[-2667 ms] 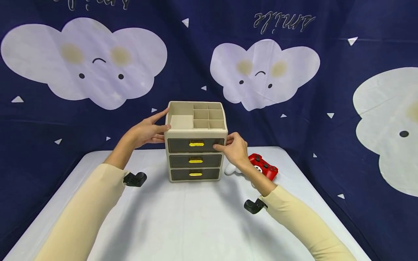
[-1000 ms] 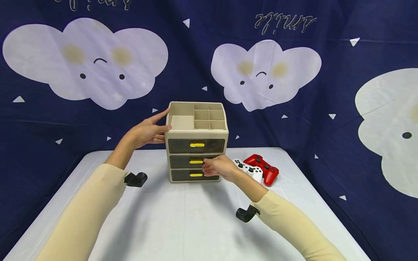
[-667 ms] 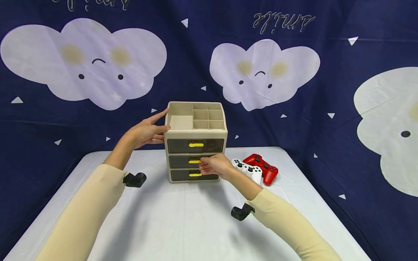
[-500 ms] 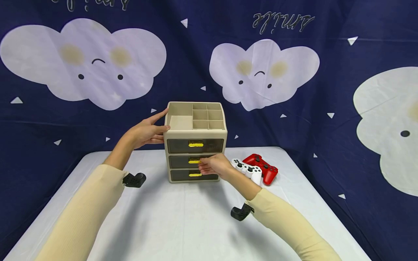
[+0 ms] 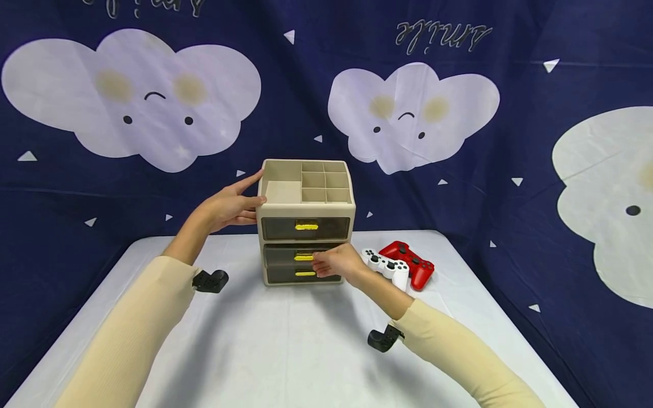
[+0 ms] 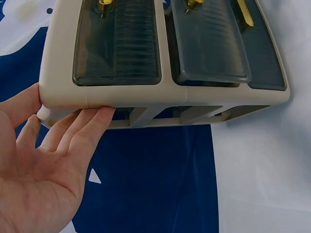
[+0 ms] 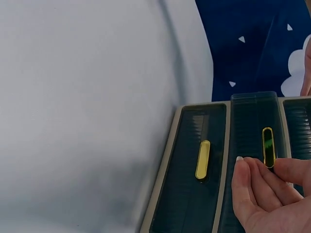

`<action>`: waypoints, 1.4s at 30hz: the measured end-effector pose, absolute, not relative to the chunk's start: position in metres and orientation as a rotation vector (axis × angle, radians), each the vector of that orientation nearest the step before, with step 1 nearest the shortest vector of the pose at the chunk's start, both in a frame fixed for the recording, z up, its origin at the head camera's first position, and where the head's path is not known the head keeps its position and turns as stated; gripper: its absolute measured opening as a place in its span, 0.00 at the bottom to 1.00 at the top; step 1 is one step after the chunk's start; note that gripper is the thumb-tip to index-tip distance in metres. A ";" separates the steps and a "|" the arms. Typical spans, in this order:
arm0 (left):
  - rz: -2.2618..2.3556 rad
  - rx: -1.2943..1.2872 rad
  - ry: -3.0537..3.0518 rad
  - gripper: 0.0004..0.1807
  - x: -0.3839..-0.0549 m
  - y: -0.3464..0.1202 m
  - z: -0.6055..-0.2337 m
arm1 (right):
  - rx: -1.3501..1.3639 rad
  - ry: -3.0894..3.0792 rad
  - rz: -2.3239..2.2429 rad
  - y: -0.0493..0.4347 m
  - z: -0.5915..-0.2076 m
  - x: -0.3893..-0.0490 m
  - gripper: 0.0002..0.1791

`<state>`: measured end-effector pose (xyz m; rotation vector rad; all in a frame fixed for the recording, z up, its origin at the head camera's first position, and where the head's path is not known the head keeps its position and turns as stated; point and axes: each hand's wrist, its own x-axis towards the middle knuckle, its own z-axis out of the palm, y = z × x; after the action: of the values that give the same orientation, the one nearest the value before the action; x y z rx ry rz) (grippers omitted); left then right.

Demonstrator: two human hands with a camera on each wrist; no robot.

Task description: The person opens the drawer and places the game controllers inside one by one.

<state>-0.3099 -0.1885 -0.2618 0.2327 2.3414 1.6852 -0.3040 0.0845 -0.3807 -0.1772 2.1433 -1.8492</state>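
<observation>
A beige desktop organizer (image 5: 306,210) has an open divided top and three dark see-through drawers with gold handles. Its middle drawer (image 5: 279,258) sticks out a little beyond the others, plainly so in the left wrist view. My right hand (image 5: 340,262) pinches that drawer's gold handle (image 7: 268,145) between thumb and fingers, near the handle's right end. At the upper left corner, my left hand (image 5: 227,208) holds the organizer, the thumb on the top rim and several fingers against the side wall, as the left wrist view shows. The top and bottom drawers are closed.
To the organizer's right lie a white game controller (image 5: 386,265) and a red game controller (image 5: 410,263), close together. All stand on a white-covered table (image 5: 285,340). A dark blue cloth (image 5: 301,102) with clouds hangs behind and at the side.
My right hand went from the organizer's upper right side to the middle handle. In the last half second the middle drawer has come out slightly. My left hand has kept its place.
</observation>
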 end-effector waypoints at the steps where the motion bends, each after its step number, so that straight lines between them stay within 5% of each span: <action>1: 1.686 0.231 2.341 0.44 -0.310 -0.189 -0.262 | -0.185 2.149 -1.839 0.085 -0.381 -0.303 0.14; 42: 1.688 0.240 2.342 0.44 -0.310 -0.189 -0.261 | -0.336 2.149 -1.783 0.101 -0.390 -0.225 0.15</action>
<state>-0.3101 -0.1892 -0.2614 0.2395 2.3418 1.6881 -0.2253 0.1011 -0.3896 -0.3361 2.1495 -1.7834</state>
